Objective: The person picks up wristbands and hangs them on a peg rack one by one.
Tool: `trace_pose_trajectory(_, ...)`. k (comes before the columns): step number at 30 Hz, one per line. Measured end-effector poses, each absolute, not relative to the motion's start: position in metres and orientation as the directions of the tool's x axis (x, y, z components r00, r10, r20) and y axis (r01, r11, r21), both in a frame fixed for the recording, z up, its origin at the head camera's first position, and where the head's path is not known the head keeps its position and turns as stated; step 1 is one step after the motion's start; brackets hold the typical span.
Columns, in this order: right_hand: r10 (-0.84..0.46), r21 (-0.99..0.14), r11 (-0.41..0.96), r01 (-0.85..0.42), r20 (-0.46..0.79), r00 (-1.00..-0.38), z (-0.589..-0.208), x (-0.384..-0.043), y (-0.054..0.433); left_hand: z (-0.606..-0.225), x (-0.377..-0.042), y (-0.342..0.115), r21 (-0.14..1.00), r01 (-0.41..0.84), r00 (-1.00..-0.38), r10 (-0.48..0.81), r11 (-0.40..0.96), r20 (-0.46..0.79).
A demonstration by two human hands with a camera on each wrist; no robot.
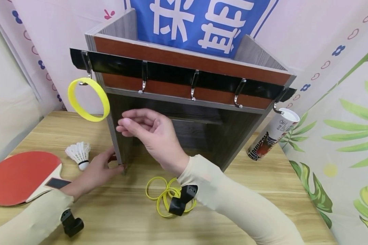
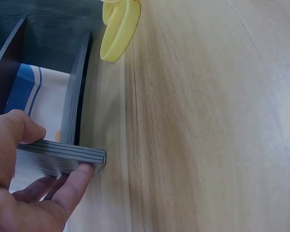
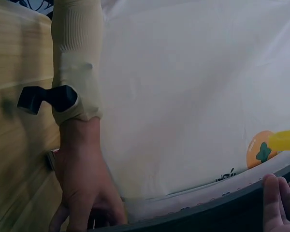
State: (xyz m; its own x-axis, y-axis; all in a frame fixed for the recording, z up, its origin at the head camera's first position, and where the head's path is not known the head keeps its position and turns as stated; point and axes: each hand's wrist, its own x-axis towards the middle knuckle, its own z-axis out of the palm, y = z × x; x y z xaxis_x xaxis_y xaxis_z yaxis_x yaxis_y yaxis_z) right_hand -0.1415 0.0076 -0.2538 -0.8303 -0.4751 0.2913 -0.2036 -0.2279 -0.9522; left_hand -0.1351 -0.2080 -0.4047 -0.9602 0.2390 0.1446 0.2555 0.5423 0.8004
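A grey wooden shelf unit [image 1: 119, 126] stands on the table, with a black strip of metal hooks [image 1: 168, 75] along its front. From the leftmost hook hangs a yellow ring [image 1: 104, 102]. My left hand [image 1: 93, 175] grips the lower left side panel; in the left wrist view the thumb lies on one face of the panel [image 2: 63, 153] and fingers on the other. Just right of the hanging ring, my right hand [image 1: 157, 139] is held up before the shelf, fingers loosely bent and nothing in them. Several yellow rings [image 1: 156, 198] lie on the table below the right wrist.
A red table tennis bat [image 1: 24, 177] and a white shuttlecock [image 1: 79, 153] lie left of the shelf. On the right stands a shuttlecock tube [image 1: 273, 134]. The other hooks, such as the middle hook [image 1: 194, 85], jut out from the strip. A printed curtain [image 1: 312, 20] hangs behind.
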Motion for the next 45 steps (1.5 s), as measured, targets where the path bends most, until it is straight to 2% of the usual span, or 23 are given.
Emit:
trace_pose_trajectory(5,-0.501,-0.977,-0.119,-0.174,0.211,-0.839,-0.27,-0.147,0.027,-0.405,-0.135,-0.207,0.801,0.238,-0.964,0.231,0.549,0.128)
trace_pose_trajectory(9,-0.543,-0.985,0.048,-0.163,0.111,-0.832,-0.288,-0.151,0.047,-0.405,-0.135,-0.207,0.792,0.24,-0.965,0.226,0.562,0.132)
trace_pose_trajectory(12,-0.593,-0.969,0.172,-0.176,0.041,-0.804,-0.303,-0.152,0.062,-0.405,-0.136,-0.206,0.778,0.246,-0.965,0.219,0.578,0.142)
trace_pose_trajectory(20,-0.73,-0.803,0.438,-0.404,-0.055,-0.681,-0.334,-0.148,0.095,-0.403,-0.136,-0.205,0.77,0.241,-0.967,0.215,0.59,0.138)
trace_pose_trajectory(23,-0.754,-0.743,0.483,-0.464,-0.084,-0.651,-0.34,-0.146,0.1,-0.402,-0.136,-0.205,0.769,0.234,-0.969,0.211,0.595,0.131)
trace_pose_trajectory(29,-0.763,-0.624,0.559,-0.546,-0.13,-0.633,-0.35,-0.144,0.104,-0.402,-0.136,-0.205,0.776,0.23,-0.969,0.215,0.587,0.124)
trace_pose_trajectory(37,-0.824,-0.454,0.542,-0.707,-0.12,-0.554,-0.359,-0.144,0.104,-0.401,-0.135,-0.205,0.786,0.217,-0.97,0.218,0.579,0.108)
trace_pose_trajectory(45,-0.816,-0.365,0.574,-0.733,-0.182,-0.548,-0.362,-0.141,0.098,-0.402,-0.135,-0.205,0.791,0.205,-0.972,0.218,0.577,0.093)
